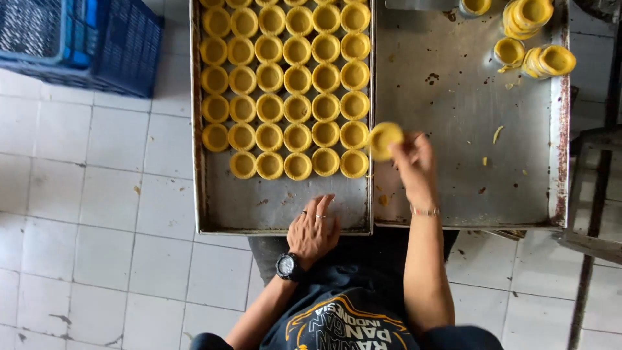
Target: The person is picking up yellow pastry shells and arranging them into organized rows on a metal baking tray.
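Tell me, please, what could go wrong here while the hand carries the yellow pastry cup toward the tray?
The right hand pinches the soft pastry cup by its edge, so it might deform or drop. It passes close to the last row, so it could bump a neighbour. The left hand rests on the tray rim and may shift it.

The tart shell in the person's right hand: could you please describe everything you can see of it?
The tart shell is a small, round, shallow cup of yellow dough with a raised rim and an empty hollow. It is slightly blurred. The right hand pinches it at its right edge with the fingers, holding it tilted above the seam between the two metal trays, just right of the rows of matching shells on the left tray. It seems to touch nothing but the fingers.
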